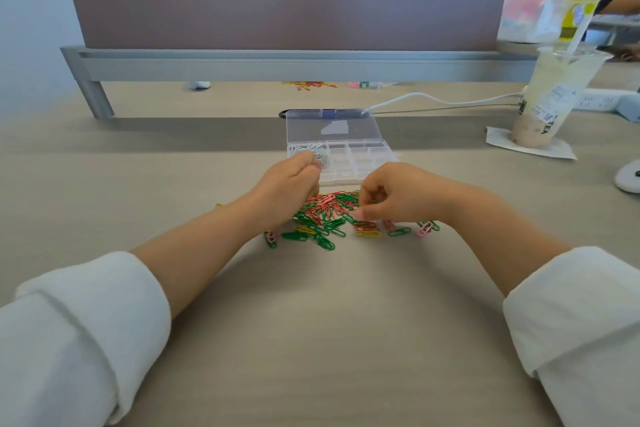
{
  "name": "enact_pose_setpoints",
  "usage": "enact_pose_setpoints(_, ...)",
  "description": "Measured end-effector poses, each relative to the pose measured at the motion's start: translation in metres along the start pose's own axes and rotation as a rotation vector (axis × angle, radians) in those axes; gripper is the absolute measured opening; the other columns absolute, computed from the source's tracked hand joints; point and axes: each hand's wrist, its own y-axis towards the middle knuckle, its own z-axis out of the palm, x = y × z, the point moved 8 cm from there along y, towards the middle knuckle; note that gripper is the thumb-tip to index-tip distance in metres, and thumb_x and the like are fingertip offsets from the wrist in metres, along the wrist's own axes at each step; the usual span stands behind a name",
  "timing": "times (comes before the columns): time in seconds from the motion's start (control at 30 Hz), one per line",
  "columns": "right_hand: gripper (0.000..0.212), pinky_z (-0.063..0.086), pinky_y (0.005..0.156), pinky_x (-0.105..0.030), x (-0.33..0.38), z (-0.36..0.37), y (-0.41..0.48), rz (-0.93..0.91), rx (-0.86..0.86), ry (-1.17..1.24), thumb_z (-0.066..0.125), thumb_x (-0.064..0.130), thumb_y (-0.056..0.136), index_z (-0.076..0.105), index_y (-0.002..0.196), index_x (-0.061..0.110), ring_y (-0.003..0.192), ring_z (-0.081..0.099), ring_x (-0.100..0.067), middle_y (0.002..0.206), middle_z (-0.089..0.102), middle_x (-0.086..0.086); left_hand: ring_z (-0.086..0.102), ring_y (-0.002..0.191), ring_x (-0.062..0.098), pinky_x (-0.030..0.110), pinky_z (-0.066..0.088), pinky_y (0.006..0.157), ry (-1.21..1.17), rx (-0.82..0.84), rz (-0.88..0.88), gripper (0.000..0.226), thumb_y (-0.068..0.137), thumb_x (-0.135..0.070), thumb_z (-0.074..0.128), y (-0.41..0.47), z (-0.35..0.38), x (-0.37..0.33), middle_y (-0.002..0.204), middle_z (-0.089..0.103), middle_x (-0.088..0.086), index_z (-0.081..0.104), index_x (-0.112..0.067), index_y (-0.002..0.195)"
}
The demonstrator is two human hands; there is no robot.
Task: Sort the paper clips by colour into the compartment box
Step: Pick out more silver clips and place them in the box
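A clear compartment box (363, 156) lies open on the desk, its lid tipped back. White and silver clips (308, 148) fill its far-left compartment; the other compartments look empty. My left hand (287, 184) hovers at the box's left front corner, fingers curled and pinching silver clips. A pile of green, red, pink and yellow paper clips (325, 218) lies in front of the box. My right hand (394, 194) is over the pile's right side, fingers curled, thumb and fingertip pinching at a clip.
A bubble-tea cup (550, 97) with a straw stands on a napkin at the right. A white cable and power strip (602, 102) run behind it. A partition rail (277, 62) crosses the back. A white object (628, 177) lies at the right edge.
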Motion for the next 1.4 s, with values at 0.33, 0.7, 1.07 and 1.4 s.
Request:
enact_pose_setpoints(0.33, 0.006, 0.033, 0.044, -0.009, -0.001, 0.003, -0.001, -0.026, 0.042, -0.049, 0.068, 0.019, 0.080, 0.070, 0.086, 0.018, 0.045, 0.044, 0.005, 0.053, 0.041, 0.009, 0.035, 0.057, 0.010, 0.027, 0.029, 0.056, 0.288, 0.031, 0.197, 0.033, 0.097, -0.022, 0.036, 0.008, 0.023, -0.011, 0.061, 0.042, -0.003, 0.039, -0.013, 0.066)
enact_pose_setpoints(0.7, 0.006, 0.032, 0.044, -0.009, -0.002, -0.002, -0.001, -0.060, -0.008, -0.002, 0.071, 0.015, 0.078, 0.068, 0.079, 0.020, 0.042, 0.042, 0.001, 0.042, 0.040, 0.008, 0.052, 0.047, -0.009, 0.019, 0.035, 0.050, 0.112, -0.008, 0.092, 0.035, 0.085, -0.007, 0.052, 0.008, 0.015, 0.000, 0.066, 0.062, 0.010, 0.036, -0.014, 0.055)
enact_pose_setpoints(1.07, 0.012, 0.028, 0.050, -0.015, -0.002, -0.002, -0.007, -0.036, 0.014, -0.094, 0.073, 0.026, 0.077, 0.070, 0.087, 0.020, 0.053, 0.037, -0.004, 0.058, 0.037, 0.010, 0.035, 0.051, 0.009, 0.023, 0.032, 0.051, -0.110, 0.134, 0.017, 0.022, 0.097, -0.008, 0.030, 0.008, 0.026, 0.006, 0.063, 0.043, -0.004, 0.046, -0.019, 0.107)
enact_pose_setpoints(1.4, 0.021, 0.052, 0.056, -0.034, -0.005, 0.007, -0.008, 0.011, 0.058, -0.088, 0.051, 0.030, 0.093, 0.047, 0.073, 0.028, 0.063, 0.056, -0.024, 0.068, 0.047, 0.008, 0.028, 0.051, 0.014, 0.027, 0.025, 0.052, 0.385, 0.043, 0.177, 0.046, 0.097, -0.038, 0.029, -0.002, 0.003, -0.011, 0.054, 0.031, -0.001, 0.030, -0.015, 0.057)
